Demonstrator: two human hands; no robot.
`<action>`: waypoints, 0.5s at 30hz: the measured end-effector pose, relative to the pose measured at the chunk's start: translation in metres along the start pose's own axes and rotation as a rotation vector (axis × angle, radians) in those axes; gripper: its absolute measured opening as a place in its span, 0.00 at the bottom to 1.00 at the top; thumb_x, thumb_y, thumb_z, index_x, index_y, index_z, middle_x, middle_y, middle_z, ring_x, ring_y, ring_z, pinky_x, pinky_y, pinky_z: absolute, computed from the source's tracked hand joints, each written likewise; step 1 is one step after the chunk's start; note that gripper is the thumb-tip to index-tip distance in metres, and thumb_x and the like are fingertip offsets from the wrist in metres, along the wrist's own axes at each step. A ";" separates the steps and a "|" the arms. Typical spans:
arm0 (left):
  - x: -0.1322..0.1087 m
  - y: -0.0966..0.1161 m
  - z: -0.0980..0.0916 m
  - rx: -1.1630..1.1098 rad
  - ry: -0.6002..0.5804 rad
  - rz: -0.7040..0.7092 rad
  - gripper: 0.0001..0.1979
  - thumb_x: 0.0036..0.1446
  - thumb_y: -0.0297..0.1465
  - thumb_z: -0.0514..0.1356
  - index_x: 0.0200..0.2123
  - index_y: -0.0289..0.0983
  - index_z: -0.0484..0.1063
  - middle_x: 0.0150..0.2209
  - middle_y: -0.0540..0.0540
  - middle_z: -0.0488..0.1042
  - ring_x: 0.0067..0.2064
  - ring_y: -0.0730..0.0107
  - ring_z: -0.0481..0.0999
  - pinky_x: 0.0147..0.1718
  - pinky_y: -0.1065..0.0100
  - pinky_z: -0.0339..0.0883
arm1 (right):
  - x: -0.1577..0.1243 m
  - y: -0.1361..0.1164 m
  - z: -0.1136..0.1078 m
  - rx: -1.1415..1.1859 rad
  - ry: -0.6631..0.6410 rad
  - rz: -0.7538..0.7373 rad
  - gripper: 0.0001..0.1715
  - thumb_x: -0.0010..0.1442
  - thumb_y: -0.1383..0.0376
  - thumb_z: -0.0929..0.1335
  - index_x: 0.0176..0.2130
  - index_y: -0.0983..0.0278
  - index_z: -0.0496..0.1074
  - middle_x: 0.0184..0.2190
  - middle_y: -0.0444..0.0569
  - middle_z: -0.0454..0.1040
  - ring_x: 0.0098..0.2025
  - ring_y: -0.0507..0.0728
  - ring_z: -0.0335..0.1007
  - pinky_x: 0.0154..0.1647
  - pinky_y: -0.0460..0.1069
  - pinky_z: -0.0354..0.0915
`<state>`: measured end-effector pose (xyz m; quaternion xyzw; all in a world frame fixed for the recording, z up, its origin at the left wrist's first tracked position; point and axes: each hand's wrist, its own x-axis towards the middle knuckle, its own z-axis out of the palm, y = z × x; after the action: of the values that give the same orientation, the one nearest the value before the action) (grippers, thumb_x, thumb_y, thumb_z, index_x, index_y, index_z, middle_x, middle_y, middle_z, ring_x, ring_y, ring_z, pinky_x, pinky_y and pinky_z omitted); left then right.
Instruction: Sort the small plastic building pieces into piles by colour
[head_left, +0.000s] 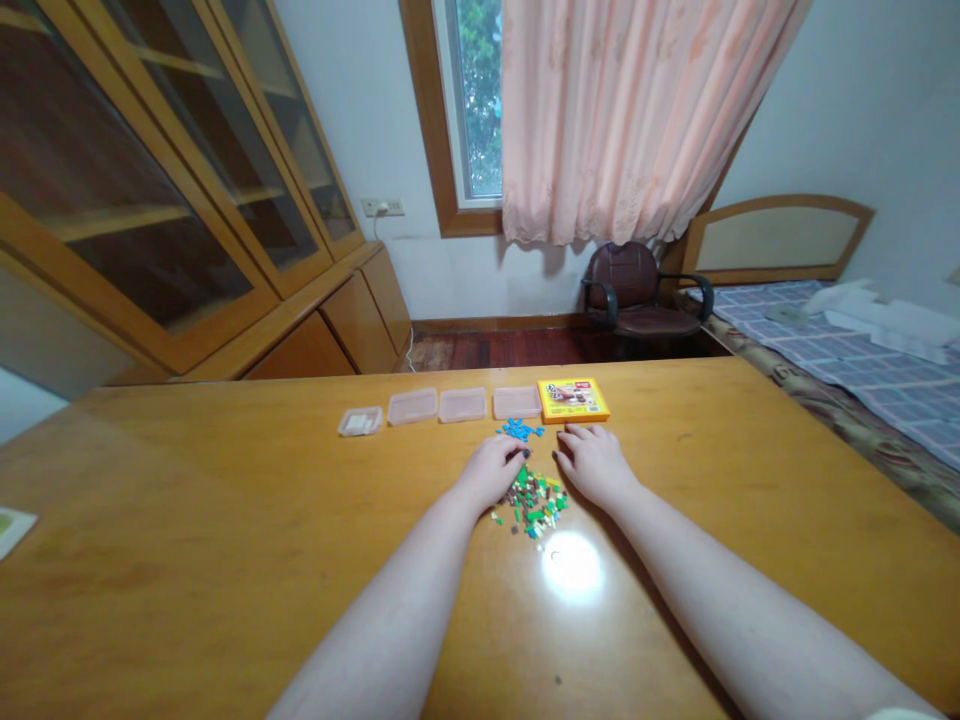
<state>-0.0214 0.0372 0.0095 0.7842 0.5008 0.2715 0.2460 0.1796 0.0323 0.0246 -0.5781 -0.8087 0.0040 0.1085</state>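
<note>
My left hand [491, 472] rests on the table with its fingers curled in toward the thumb, between a small pile of blue building bricks [517, 430] and a larger mixed pile [538, 508] of green, brown, yellow and white bricks. Whether anything is in its fingertips is too small to tell. To the right of the piles, my right hand [596, 465] lies palm down, fingers apart and holding nothing. Just beyond its fingertips is a yellow box [574, 400] with a printed picture.
Shallow clear plastic trays [463, 405] stand in a row left of the yellow box; the leftmost tray [361, 421] has something white in it. A white-edged item [15, 530] lies at the left table edge. Beyond the wooden table [225, 560] are a chair [637, 300] and a bed [840, 330].
</note>
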 end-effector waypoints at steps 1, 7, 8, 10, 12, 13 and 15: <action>0.000 0.000 0.000 0.000 -0.002 -0.001 0.11 0.56 0.31 0.53 0.37 0.38 0.75 0.38 0.46 0.75 0.41 0.67 0.72 0.45 0.65 0.65 | 0.000 0.000 0.000 0.008 0.003 -0.005 0.18 0.60 0.58 0.62 0.46 0.63 0.71 0.50 0.55 0.69 0.47 0.63 0.60 0.47 0.55 0.54; 0.000 0.001 -0.001 0.010 0.001 -0.003 0.11 0.56 0.31 0.53 0.37 0.38 0.75 0.39 0.46 0.75 0.42 0.67 0.72 0.46 0.64 0.64 | 0.000 -0.003 -0.002 0.117 0.026 -0.106 0.16 0.61 0.61 0.61 0.45 0.63 0.72 0.47 0.53 0.72 0.46 0.59 0.63 0.48 0.53 0.54; 0.000 0.001 -0.001 0.009 0.001 0.000 0.11 0.56 0.30 0.53 0.37 0.38 0.75 0.39 0.46 0.75 0.43 0.67 0.72 0.46 0.65 0.64 | 0.001 -0.003 -0.002 0.138 0.024 -0.132 0.15 0.61 0.61 0.62 0.45 0.63 0.72 0.46 0.52 0.72 0.45 0.58 0.63 0.48 0.52 0.54; 0.000 0.001 -0.001 0.006 -0.002 0.003 0.11 0.56 0.30 0.53 0.37 0.38 0.75 0.39 0.46 0.75 0.43 0.67 0.72 0.46 0.65 0.64 | 0.001 -0.003 -0.002 0.171 0.021 -0.176 0.15 0.61 0.61 0.62 0.44 0.63 0.72 0.45 0.52 0.73 0.45 0.58 0.64 0.48 0.52 0.55; -0.001 0.001 -0.001 0.003 -0.002 0.005 0.11 0.56 0.31 0.53 0.38 0.38 0.75 0.39 0.46 0.75 0.43 0.67 0.72 0.46 0.64 0.64 | 0.001 -0.004 -0.002 0.193 0.020 -0.206 0.15 0.62 0.61 0.62 0.43 0.63 0.73 0.44 0.51 0.73 0.44 0.57 0.64 0.48 0.52 0.55; -0.001 0.001 -0.001 0.002 -0.002 0.004 0.11 0.57 0.31 0.53 0.38 0.38 0.75 0.39 0.46 0.75 0.43 0.67 0.72 0.46 0.64 0.64 | 0.001 -0.004 -0.002 0.199 0.018 -0.216 0.15 0.62 0.61 0.62 0.43 0.63 0.73 0.43 0.51 0.74 0.43 0.57 0.64 0.47 0.52 0.55; -0.001 0.001 -0.001 0.002 -0.003 -0.002 0.11 0.57 0.31 0.53 0.38 0.38 0.75 0.40 0.46 0.75 0.43 0.66 0.72 0.46 0.64 0.64 | 0.001 -0.004 -0.002 0.204 0.007 -0.233 0.14 0.62 0.61 0.62 0.42 0.63 0.73 0.41 0.50 0.74 0.42 0.57 0.64 0.47 0.52 0.56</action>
<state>-0.0217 0.0365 0.0107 0.7844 0.5015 0.2695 0.2460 0.1756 0.0313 0.0272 -0.4665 -0.8653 0.0713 0.1692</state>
